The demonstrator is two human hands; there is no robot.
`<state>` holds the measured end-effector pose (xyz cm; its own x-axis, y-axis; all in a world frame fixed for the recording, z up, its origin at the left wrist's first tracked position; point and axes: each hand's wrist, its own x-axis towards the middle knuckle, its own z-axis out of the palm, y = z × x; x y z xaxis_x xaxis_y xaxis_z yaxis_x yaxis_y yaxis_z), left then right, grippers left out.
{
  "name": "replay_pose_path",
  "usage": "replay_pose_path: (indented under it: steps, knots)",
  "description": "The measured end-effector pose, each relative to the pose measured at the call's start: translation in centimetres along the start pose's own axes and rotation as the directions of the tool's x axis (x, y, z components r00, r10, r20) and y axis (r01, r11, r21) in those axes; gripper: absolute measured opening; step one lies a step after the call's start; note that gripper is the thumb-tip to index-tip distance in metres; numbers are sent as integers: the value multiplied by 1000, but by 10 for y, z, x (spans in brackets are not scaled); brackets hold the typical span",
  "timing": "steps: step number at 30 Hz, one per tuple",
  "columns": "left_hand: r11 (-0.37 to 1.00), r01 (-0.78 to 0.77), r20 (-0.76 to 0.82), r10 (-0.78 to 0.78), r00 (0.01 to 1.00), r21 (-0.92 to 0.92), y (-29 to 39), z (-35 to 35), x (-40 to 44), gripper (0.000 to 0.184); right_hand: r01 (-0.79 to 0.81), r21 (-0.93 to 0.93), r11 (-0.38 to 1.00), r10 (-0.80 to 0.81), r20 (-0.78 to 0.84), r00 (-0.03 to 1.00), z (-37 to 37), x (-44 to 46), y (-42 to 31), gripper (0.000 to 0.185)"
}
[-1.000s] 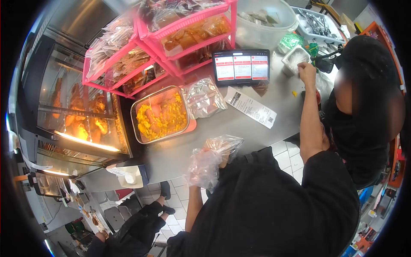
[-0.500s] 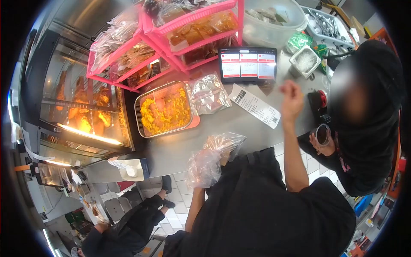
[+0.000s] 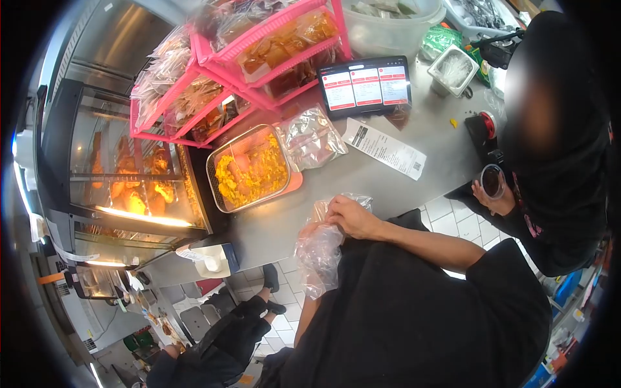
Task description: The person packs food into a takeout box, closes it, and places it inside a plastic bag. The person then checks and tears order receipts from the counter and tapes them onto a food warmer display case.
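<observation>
My left hand [image 3: 317, 249] is inside a clear plastic glove and closed on a clear plastic bag [image 3: 358, 200], close to my body at the counter's front edge. Something brownish shows through the bag, but I cannot make out what. My bare right hand [image 3: 351, 216] is at the same bag, its fingers bent and pinching the plastic beside the left. Beyond the hands sits a wire-rimmed basket [image 3: 251, 169] of yellow crumbly food with pinkish pieces. To its right lies a silvery foil packet [image 3: 314, 139].
A printed receipt [image 3: 384, 148] lies below a tablet [image 3: 365, 85]. Pink racks [image 3: 272, 45] of packets stand behind, with a lit glass food warmer [image 3: 129, 168] at left. At right a person holds a clear cup [image 3: 493, 182]. A yellow scrap [image 3: 453, 123] lies on the counter.
My right hand has come down from near the receipt to the bag at my left hand and closed on it. A yellow scrap now shows on the counter. The view has shifted slightly.
</observation>
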<state>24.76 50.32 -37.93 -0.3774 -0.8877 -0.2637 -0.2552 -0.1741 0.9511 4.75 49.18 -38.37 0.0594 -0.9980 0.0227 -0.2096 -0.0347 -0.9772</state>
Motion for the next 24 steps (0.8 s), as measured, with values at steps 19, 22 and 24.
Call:
replay_pose_path:
  steps: [19,22,24]
  knots:
    - [605,-28,-35,91,995,796,36,-18,36,26,478,-592,648,-542,83,837,-2,37,-28,12]
    - [979,200,-344,-172,923,46,39,6,32,26,526,-572,630,-614,47,788,-3,29,-16,17]
    - [897,227,-302,-352,886,-380,31,16,34,23,536,-531,657,-594,73,801,-2,26,-5,17]
